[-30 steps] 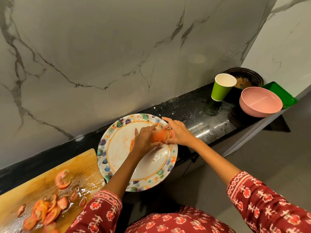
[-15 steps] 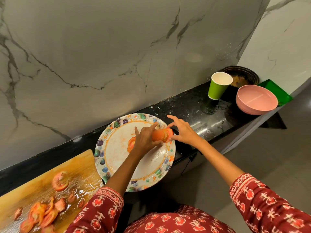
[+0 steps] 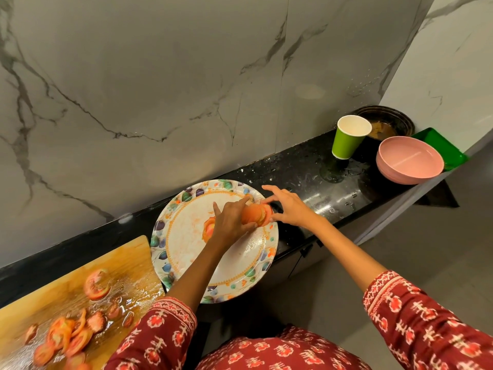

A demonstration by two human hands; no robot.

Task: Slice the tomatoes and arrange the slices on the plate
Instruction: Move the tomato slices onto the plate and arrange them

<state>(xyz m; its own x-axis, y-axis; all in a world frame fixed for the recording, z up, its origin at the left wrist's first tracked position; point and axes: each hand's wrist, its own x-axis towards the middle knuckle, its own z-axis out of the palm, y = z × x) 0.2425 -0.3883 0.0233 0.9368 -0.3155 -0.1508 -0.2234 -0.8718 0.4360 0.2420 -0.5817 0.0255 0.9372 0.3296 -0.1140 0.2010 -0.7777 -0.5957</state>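
Observation:
A round patterned plate (image 3: 186, 252) lies on the black counter. My left hand (image 3: 229, 220) holds a stack of tomato slices (image 3: 257, 214) over the plate's right part, thumb under it. My right hand (image 3: 290, 208) pinches the end slice of that stack with thumb and forefinger. One tomato slice (image 3: 208, 228) lies on the plate just left of my left hand. More tomato slices and scraps (image 3: 66, 335) lie on the wet wooden cutting board (image 3: 125, 265) at the lower left.
To the right on the counter (image 3: 306, 169) stand a green paper cup (image 3: 348, 140), stacked pink bowls (image 3: 409, 160), a dark pan (image 3: 384, 122) and a green tray (image 3: 445, 146). A marble wall rises behind. The plate overhangs the counter's front edge.
My right hand has shifted from cupping the stack's end to pinching its last slice. A slice now shows lying on the plate left of my left hand.

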